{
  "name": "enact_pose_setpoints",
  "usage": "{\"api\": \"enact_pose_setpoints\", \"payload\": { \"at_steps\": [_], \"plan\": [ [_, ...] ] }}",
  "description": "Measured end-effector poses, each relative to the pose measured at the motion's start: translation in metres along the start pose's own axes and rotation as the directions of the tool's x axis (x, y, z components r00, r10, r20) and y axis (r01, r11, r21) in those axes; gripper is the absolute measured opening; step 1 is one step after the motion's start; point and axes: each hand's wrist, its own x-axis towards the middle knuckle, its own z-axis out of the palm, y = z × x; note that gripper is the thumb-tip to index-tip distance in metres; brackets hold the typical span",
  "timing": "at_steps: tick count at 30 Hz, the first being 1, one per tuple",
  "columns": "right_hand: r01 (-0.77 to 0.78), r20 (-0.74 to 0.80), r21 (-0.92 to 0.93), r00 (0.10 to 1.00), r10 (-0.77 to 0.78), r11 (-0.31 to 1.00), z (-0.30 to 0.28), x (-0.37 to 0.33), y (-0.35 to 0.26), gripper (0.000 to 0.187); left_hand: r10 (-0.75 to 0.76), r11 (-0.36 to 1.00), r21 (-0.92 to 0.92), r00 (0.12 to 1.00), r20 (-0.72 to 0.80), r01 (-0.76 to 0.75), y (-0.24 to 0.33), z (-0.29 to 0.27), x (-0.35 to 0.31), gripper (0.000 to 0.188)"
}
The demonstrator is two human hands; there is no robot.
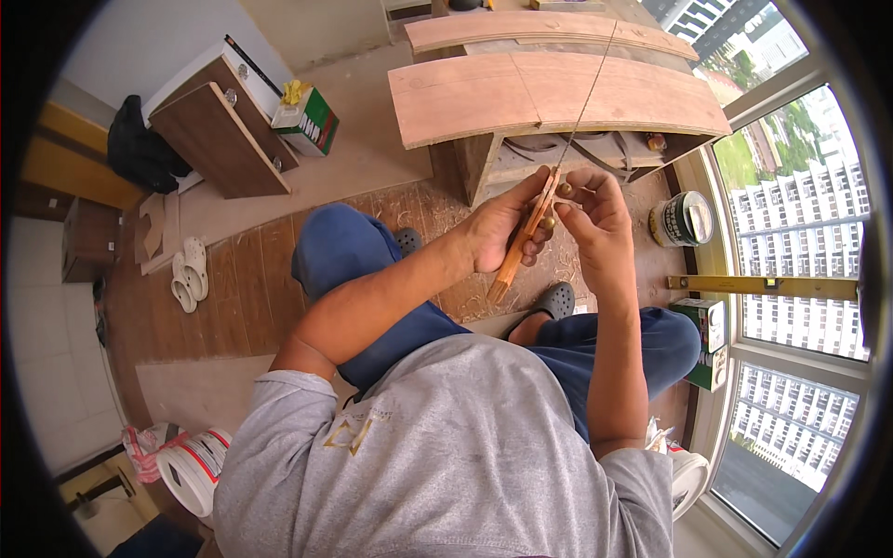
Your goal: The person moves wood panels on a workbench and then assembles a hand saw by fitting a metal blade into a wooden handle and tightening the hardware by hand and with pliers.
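Left hand [498, 232] is gripping closed around a light, stiff orange-handled saw [523, 244] above the knees, while right hand [595, 219] is pinching its thin, flexible blade [586, 102]; handle appears the safest hold.

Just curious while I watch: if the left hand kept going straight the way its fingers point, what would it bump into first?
Probably the right hand. The left hand, gripping a wooden-handled tool, points right and slightly up, and the two hands' fingertips nearly meet around the thin blade. Depth is hard to judge.
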Motion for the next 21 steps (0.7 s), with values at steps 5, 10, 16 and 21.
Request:
{"api": "enact_pose_setpoints", "payload": {
  "at_steps": [5, 10, 16, 21],
  "plan": [
    [-0.239, 0.082, -0.205, 0.962, 0.26, 0.949, -0.023, 0.014, -0.011, 0.019, -0.004, 1.0, -0.001, 1.0, -0.004, 0.004, -0.003, -0.005, 0.002, 0.059],
    [-0.013, 0.135, -0.087, 0.991, 0.025, 0.996, -0.018, 0.005, 0.011, 0.022, 0.008, 1.0, 0.028, 1.0, -0.024, -0.007, -0.003, -0.002, -0.001, 0.058],
    [-0.396, 0.16, -0.088, 0.9, 0.405, 0.914, -0.028, 0.013, -0.008, 0.02, 0.032, 0.999, 0.026, 0.999, -0.005, -0.032, -0.001, -0.001, -0.005, 0.058],
    [-0.178, 0.219, -0.094, 0.956, 0.195, 0.98, -0.023, 0.007, 0.008, 0.02, 0.011, 1.0, 0.014, 1.0, -0.024, -0.01, -0.003, -0.004, 0.0, 0.056]
  ]
}}
